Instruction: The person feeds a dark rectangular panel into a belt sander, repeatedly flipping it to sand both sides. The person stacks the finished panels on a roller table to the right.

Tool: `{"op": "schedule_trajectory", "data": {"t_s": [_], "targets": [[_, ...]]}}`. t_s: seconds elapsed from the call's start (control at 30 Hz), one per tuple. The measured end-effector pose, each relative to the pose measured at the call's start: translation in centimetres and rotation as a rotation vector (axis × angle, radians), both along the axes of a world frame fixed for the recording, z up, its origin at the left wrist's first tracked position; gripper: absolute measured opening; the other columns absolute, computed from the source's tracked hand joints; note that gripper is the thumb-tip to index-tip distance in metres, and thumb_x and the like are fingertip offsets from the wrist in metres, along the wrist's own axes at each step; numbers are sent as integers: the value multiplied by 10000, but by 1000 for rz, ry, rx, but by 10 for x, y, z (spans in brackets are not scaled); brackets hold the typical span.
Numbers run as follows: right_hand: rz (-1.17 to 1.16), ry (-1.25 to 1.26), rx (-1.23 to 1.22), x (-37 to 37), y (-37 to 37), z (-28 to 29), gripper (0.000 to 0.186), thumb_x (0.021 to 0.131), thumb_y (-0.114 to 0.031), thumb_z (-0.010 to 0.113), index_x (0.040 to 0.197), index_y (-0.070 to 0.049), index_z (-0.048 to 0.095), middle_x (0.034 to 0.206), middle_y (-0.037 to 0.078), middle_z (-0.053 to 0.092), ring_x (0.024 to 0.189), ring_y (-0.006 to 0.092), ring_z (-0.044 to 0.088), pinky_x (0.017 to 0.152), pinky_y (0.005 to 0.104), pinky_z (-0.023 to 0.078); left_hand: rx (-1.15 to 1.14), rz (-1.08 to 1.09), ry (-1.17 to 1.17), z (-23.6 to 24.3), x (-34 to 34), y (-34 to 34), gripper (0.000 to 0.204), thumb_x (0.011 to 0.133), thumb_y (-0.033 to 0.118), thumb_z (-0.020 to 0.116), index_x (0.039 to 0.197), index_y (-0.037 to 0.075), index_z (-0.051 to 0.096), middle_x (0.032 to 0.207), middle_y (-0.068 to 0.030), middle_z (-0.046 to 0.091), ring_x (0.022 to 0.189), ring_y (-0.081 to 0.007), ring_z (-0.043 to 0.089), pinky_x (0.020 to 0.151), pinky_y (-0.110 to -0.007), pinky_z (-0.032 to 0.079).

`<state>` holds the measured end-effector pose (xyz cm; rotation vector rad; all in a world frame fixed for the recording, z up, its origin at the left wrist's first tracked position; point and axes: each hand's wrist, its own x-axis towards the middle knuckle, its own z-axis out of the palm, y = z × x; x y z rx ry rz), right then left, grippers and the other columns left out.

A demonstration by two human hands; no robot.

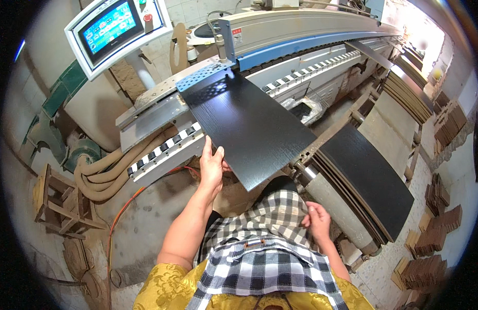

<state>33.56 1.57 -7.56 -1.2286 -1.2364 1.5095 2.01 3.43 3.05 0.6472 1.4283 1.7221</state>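
Observation:
A flat black board with a faint grain (249, 124) lies with its far end under the perforated blue guard of a long edge-working machine (311, 28). Its near corner sticks out toward me, above my apron. On the board's left edge is my left hand (212, 164), thumb on top and fingers underneath, closed on it. My right hand (317, 221) rests beside the checked apron (259, 266), close to the roller, its fingers loosely curled with nothing seen in them. To the right, a stack of similar black boards (368, 175) sits by the grey roller (339, 209).
A control screen (110, 28) stands at the upper left. Below it are ribbed hoses (102, 175), a wooden stool (63, 204) and an orange hose (115, 222) on the floor. Several bundles of brown strips (425, 274) line the right side, with more stacked panels (406, 95) farther back.

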Motion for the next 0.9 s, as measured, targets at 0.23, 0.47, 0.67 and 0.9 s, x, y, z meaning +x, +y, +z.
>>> {"op": "schedule_trajectory", "data": {"t_s": [0.23,0.47,0.67,0.9], "targets": [[-422,-224,268,114,8,34,249,905,-178,454,1075,-17,540,577,24,540,492,60,459,480,199,372,6,-33,57,-10,35,57,535,901,103,417,1385,137,192,666,24,465,508,-44,438,451,-190,389],[-1048,-902,500,242,3,47,293,881,-181,481,1124,-24,532,921,75,609,837,174,551,773,302,427,70,-30,-208,-48,86,114,241,916,171,395,1118,80,489,810,-15,587,663,-103,566,535,-227,444],[-1032,-716,39,288,-17,7,499,867,-251,515,1255,39,394,1234,169,464,1094,235,471,924,315,348,-197,-815,663,-106,175,148,817,788,197,587,1408,199,54,1429,-164,162,1301,-279,223,1030,-371,254],[-1037,-603,76,288,-19,9,486,881,-326,491,1148,80,493,1120,135,553,1029,183,494,902,286,354,-233,-825,825,-101,179,156,738,792,285,601,1383,132,186,1403,-157,224,1277,-294,260,1030,-352,246]]}}
